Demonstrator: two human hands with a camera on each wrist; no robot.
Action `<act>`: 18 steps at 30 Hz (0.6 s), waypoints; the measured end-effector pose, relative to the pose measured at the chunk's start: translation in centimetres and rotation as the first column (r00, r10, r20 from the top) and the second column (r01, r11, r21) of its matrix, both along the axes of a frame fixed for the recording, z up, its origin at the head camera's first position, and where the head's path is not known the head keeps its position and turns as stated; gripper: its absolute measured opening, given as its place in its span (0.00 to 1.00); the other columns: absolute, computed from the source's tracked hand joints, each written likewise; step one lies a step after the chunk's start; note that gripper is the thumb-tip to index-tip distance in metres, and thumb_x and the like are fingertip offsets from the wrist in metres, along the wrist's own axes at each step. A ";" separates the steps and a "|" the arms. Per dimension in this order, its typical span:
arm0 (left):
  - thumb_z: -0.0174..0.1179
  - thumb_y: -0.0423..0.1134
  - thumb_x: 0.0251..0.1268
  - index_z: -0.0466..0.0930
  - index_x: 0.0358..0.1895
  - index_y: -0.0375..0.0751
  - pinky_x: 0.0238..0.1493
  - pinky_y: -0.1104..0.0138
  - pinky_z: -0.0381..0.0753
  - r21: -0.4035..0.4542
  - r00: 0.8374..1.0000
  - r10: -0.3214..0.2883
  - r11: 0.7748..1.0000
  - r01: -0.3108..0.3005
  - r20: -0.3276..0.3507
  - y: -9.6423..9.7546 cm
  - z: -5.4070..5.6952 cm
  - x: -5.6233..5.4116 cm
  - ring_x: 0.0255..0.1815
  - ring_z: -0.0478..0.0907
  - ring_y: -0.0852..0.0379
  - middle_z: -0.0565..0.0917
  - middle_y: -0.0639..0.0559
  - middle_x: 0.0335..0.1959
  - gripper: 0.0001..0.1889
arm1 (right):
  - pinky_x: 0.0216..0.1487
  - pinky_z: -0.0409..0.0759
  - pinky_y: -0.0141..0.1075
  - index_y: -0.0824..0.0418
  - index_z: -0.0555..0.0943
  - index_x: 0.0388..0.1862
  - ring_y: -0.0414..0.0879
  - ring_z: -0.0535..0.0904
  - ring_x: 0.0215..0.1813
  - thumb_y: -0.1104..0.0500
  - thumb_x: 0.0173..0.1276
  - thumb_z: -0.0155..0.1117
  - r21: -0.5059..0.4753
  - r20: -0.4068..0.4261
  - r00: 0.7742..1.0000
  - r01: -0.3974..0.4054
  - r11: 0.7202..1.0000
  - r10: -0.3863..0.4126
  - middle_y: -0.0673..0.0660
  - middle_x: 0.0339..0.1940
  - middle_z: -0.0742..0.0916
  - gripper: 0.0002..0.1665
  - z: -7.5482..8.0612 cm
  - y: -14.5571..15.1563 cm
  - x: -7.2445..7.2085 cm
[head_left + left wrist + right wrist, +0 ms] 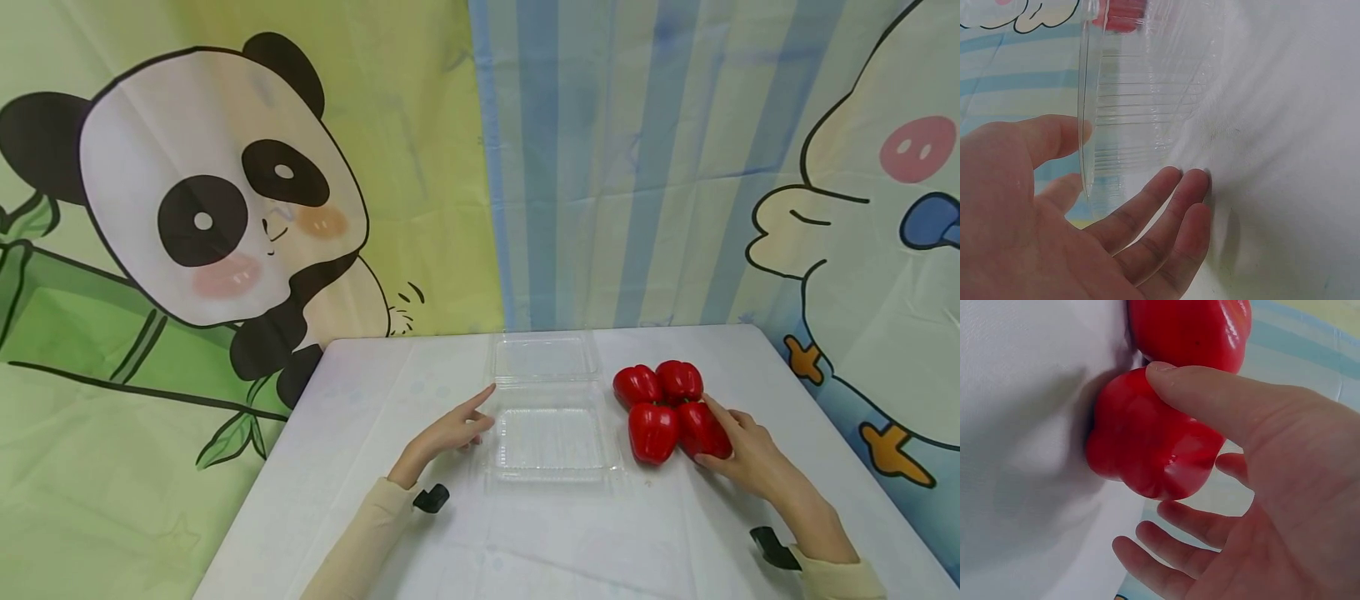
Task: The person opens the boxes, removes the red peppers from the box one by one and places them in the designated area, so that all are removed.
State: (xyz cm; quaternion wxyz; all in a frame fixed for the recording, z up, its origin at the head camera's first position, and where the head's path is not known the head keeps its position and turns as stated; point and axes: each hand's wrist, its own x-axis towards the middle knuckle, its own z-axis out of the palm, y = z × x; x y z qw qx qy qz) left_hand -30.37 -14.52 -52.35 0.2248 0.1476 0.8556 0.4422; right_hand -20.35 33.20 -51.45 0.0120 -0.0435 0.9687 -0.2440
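Four-fold grouping aside, several red bell peppers [652, 433] stand close together on the white table. My right hand [750, 454] is at the near-right bell pepper [703, 429], with thumb and index finger on opposite sides of it. In the right wrist view the thumb lies across that pepper [1147, 437], while the other fingers curve beneath it. A clear plastic clamshell box [551, 437] lies unfolded left of the peppers. At its left edge is my left hand [450, 429], index finger extended. The left wrist view shows the thumb by the box's rim [1087, 94], the other fingers loosely bent.
The box's clear lid [543, 358] lies flat toward the back of the white table [420, 375]. A printed cloth with a panda [225, 192] and blue stripes hangs behind the table. Dark straps sit at both wrists.
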 end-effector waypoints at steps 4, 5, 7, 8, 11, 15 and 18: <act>0.53 0.48 0.77 0.50 0.81 0.66 0.32 0.62 0.74 0.004 1.000 -0.003 1.000 0.003 -0.001 0.0 0.0 0.0 0.34 0.78 0.50 0.81 0.42 0.55 0.35 | 0.45 0.80 0.65 0.62 0.47 0.81 0.80 0.60 0.62 0.53 0.53 0.80 -0.019 0.013 1.000 0.002 1.000 -0.001 0.83 0.66 0.61 0.67 0.2 0.0 0.1; 0.53 0.48 0.77 0.49 0.81 0.66 0.32 0.62 0.74 0.005 1.000 -0.004 1.000 0.004 0.000 0.0 0.1 0.0 0.34 0.78 0.50 0.81 0.42 0.55 0.35 | 0.46 0.80 0.65 0.62 0.47 0.81 0.80 0.60 0.62 0.52 0.53 0.80 -0.023 0.017 1.000 0.003 1.000 -0.003 0.83 0.67 0.60 0.67 0.3 0.0 0.1; 0.53 0.48 0.77 0.50 0.81 0.66 0.33 0.62 0.74 0.008 1.000 -0.005 1.000 0.005 0.001 0.0 0.0 -0.1 0.34 0.78 0.51 0.81 0.42 0.55 0.35 | 0.46 0.80 0.66 0.62 0.46 0.82 0.81 0.59 0.63 0.52 0.52 0.81 -0.028 0.022 1.000 0.003 1.000 -0.002 0.83 0.67 0.59 0.68 0.5 0.0 0.1; 0.54 0.48 0.77 0.50 0.81 0.66 0.33 0.62 0.74 0.010 1.000 -0.003 1.000 0.003 0.005 0.0 0.0 -0.1 0.34 0.78 0.51 0.80 0.42 0.55 0.35 | 0.45 0.80 0.65 0.62 0.46 0.82 0.81 0.58 0.63 0.52 0.52 0.81 -0.030 0.025 1.000 0.002 1.000 -0.001 0.83 0.68 0.59 0.69 0.6 0.0 0.1; 0.54 0.49 0.77 0.49 0.81 0.67 0.34 0.62 0.75 0.008 1.000 -0.002 1.000 0.002 0.009 0.0 -0.1 -0.2 0.35 0.78 0.52 0.80 0.42 0.55 0.35 | 0.44 0.81 0.65 0.62 0.45 0.82 0.81 0.58 0.63 0.52 0.52 0.81 -0.036 0.027 1.000 -0.005 0.999 0.006 0.83 0.68 0.58 0.69 0.8 0.1 0.1; 0.53 0.50 0.77 0.49 0.81 0.65 0.36 0.62 0.76 0.003 1.000 -0.006 1.000 0.006 0.006 0.0 -0.2 -0.2 0.35 0.79 0.52 0.80 0.42 0.56 0.35 | 0.43 0.82 0.64 0.62 0.45 0.82 0.81 0.58 0.63 0.52 0.52 0.81 -0.041 0.029 0.999 -0.014 0.999 0.015 0.83 0.68 0.58 0.69 1.2 0.1 0.1; 0.53 0.51 0.77 0.48 0.81 0.65 0.37 0.61 0.77 0.005 1.000 -0.010 1.000 0.010 0.003 0.0 -0.2 -0.2 0.36 0.79 0.52 0.81 0.42 0.56 0.35 | 0.43 0.82 0.64 0.62 0.45 0.82 0.81 0.58 0.63 0.52 0.52 0.81 -0.049 0.034 0.999 -0.017 0.999 0.019 0.83 0.68 0.58 0.70 1.5 0.1 0.0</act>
